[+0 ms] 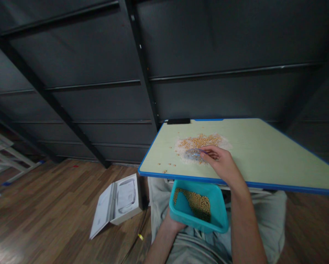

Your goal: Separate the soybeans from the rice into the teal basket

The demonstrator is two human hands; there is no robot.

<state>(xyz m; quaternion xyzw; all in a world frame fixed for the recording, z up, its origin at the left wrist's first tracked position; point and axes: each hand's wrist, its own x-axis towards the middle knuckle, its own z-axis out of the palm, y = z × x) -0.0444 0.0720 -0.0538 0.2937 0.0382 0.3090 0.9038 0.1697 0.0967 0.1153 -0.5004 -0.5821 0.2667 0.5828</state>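
Observation:
My right hand is closed over the table, its fingers pinching a small see-through, greyish tool with a round end; it may be a strainer or spoon, but blur hides its exact kind. That round end lies at the near side of a spread of yellow soybeans mixed with fine white grains. Below the table edge, my left hand grips a teal plastic basket from its left underside, most fingers hidden beneath it. Inside the basket are many more soybeans, heaped along one side.
The pale green table has a blue rim. A few stray soybeans lie near its left front corner, and a flat black object rests at the back edge. An open white box and a cable are on the wooden floor.

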